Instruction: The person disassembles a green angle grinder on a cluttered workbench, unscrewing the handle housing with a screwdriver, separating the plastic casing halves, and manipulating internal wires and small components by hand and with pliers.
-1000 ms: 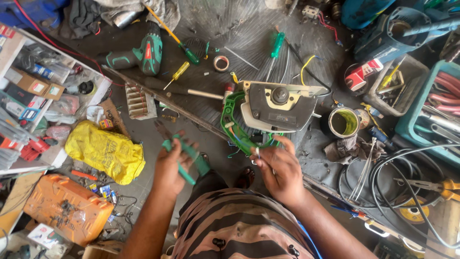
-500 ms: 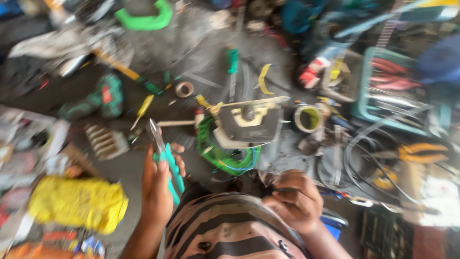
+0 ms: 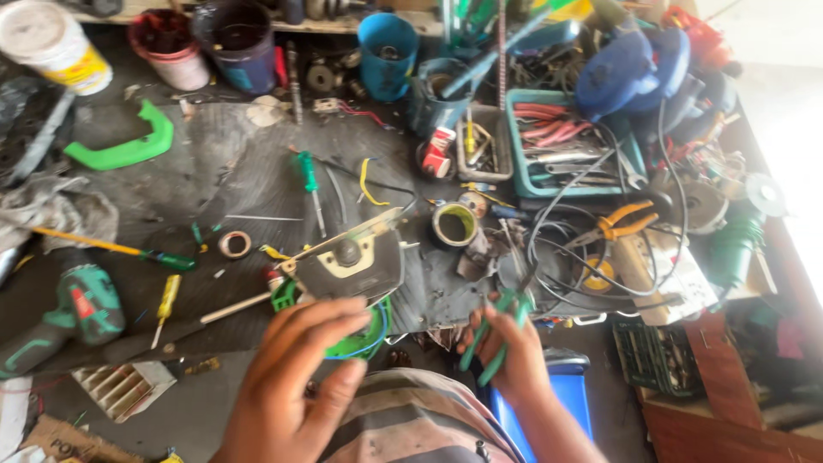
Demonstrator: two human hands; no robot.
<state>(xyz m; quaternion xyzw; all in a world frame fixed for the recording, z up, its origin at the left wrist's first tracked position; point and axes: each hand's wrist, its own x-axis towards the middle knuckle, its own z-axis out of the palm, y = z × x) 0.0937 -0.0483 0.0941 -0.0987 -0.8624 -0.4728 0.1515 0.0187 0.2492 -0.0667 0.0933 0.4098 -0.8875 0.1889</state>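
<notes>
- Our right hand (image 3: 506,356) is closed around the green handles of a pair of pliers (image 3: 501,330), whose nose points up and away from us.
- Our left hand (image 3: 296,377) is open and holds nothing we can see, with its fingers (image 3: 330,321) spread and slightly curled.
- Just beyond the left fingertips lies a grey motor housing (image 3: 351,261) with a green part and green wire beneath it.
- Further left of that hand we see a yellow-handled screwdriver (image 3: 165,300) and a green cordless drill (image 3: 77,313).
- Beyond the right hand sit a small round tin (image 3: 454,225) and a tangle of black cable (image 3: 566,249).
- Up and to the right of the cable rest orange-handled pliers (image 3: 619,221).
- A blue plastic container (image 3: 540,403) stands below the right wrist.
</notes>
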